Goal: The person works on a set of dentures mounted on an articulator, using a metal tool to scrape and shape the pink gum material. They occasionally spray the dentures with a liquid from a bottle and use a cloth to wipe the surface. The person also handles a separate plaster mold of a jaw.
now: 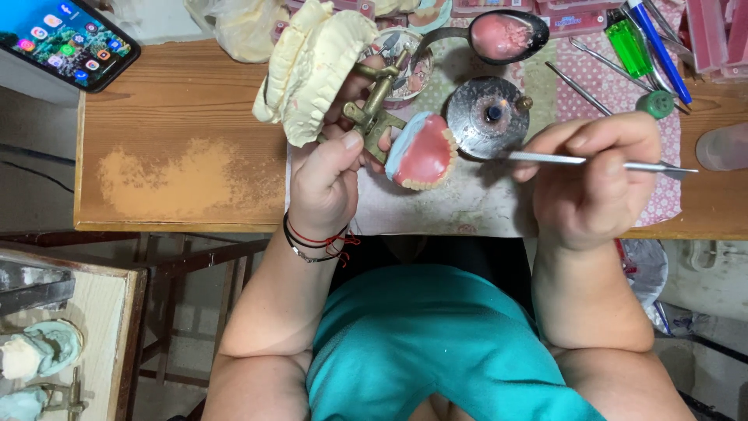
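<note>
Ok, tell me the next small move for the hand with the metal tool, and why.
Probably ease the right hand left so the metal tool reaches the pink denture base. The tip sits just beside it, apart, while the left hand holds the hinged brass frame open.

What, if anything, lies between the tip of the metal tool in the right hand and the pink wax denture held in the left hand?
Nothing visible. The metal tool in the right hand points straight at the pink wax denture, held on its brass hinge frame by the left hand.

Pink wax denture; cream plaster cast; green lighter.
</note>
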